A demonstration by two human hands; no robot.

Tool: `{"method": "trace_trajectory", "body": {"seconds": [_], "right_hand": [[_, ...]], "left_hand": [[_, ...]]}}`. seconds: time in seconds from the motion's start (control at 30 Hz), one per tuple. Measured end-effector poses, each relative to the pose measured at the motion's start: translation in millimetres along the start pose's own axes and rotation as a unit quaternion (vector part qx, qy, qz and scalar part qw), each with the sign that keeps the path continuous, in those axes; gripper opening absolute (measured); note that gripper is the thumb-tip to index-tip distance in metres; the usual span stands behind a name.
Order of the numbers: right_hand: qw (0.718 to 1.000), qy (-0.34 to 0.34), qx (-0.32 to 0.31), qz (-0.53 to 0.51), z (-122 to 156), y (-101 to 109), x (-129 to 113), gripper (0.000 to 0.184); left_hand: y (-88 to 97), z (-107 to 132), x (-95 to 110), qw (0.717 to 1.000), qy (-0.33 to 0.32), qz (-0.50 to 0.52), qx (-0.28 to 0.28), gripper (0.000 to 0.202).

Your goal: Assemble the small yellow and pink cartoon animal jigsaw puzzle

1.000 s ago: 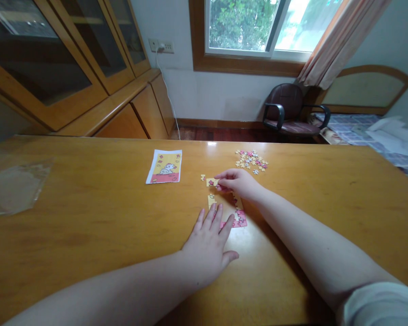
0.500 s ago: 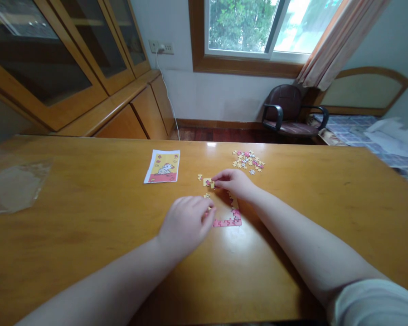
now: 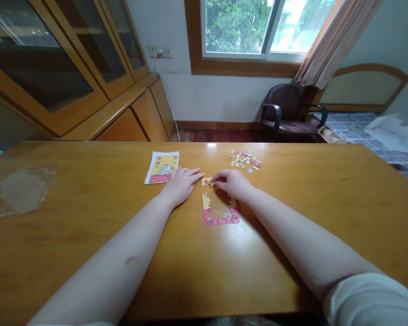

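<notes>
My right hand [image 3: 234, 183] has thumb and fingertips pinched on a small yellow puzzle piece [image 3: 211, 184], beside a joined bit of yellow puzzle [image 3: 206, 181] with a pink print. My left hand [image 3: 182, 184] lies low over the table with fingers stretched out; its fingertips end just left of that yellow bit and partly cover the picture sheet. Below, a puzzle border [image 3: 221, 221], pink along the bottom and yellow up the left side, lies flat with a bare middle. My right hand hides part of its upper right.
The picture sheet [image 3: 156, 174] shows a white animal on yellow and pink. A heap of loose puzzle pieces [image 3: 245, 159] lies near the table's far edge. A clear plastic bag [image 3: 22, 190] rests at the left. Beyond the wooden table [image 3: 309, 181] stands an armchair [image 3: 285, 108].
My left hand has moved up and away from the border's left side, its fingers now stretched out. A loose yellow piece there is now hidden. My right hand has stayed nearly in place.
</notes>
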State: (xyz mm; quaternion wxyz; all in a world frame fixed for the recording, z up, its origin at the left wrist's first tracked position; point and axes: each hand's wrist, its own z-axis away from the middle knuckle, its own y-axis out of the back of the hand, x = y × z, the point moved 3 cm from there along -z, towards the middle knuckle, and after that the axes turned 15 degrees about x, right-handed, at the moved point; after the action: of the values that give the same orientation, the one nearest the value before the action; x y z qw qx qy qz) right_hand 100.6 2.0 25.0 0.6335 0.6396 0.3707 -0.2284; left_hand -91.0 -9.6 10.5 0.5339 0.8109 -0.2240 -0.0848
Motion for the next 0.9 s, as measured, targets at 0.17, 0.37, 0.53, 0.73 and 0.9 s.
{"method": "trace_trajectory", "body": {"seconds": [0.17,0.37,0.53,0.73,0.9], "right_hand": [[0.999,0.008,-0.002,0.032,1.5,0.0,-2.1,0.015],[0.997,0.048,-0.009,0.062,1.3,-1.2,-1.7,0.017],[0.993,0.076,-0.008,0.087,2.2,-2.6,-1.8,0.018],[0.992,0.096,-0.001,0.084,2.8,-4.4,-1.9,0.017],[0.992,0.101,0.033,0.073,0.8,-2.4,-1.6,0.015]], "left_hand": [[7.3,7.4,-2.6,1.000,0.007,0.002,0.014,0.036],[16.3,9.1,-5.6,0.999,0.032,0.017,0.013,0.023],[18.1,9.4,-3.9,0.998,0.056,0.018,-0.008,0.017],[22.9,10.8,5.2,0.990,0.088,0.101,-0.038,0.016],[20.1,11.6,16.2,0.959,0.169,0.227,-0.026,0.022]]}}
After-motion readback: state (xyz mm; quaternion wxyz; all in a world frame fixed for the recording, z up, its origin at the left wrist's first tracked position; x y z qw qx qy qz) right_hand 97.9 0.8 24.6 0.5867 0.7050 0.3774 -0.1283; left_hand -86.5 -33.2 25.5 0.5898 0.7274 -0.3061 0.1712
